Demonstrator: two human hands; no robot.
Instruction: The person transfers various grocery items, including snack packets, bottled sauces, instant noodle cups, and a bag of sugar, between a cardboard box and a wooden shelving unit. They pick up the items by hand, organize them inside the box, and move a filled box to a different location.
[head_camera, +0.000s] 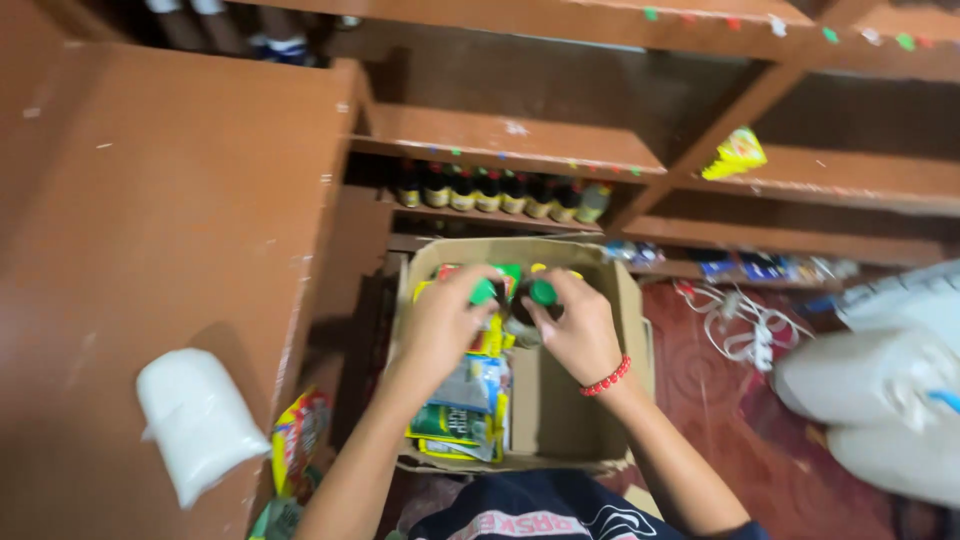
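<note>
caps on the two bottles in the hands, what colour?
Green, both caps, clearest in the head view.

Two dark green-capped bottles (484, 292) (541, 293), upright, side by side, above open cardboard box (560, 420)

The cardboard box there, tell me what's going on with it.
A person bends over an open cardboard box on the floor, each hand gripping a green-capped bottle: left hand, right hand. Flat packets lie along the box's left side. More dark bottles line the wooden shelf behind.
</note>
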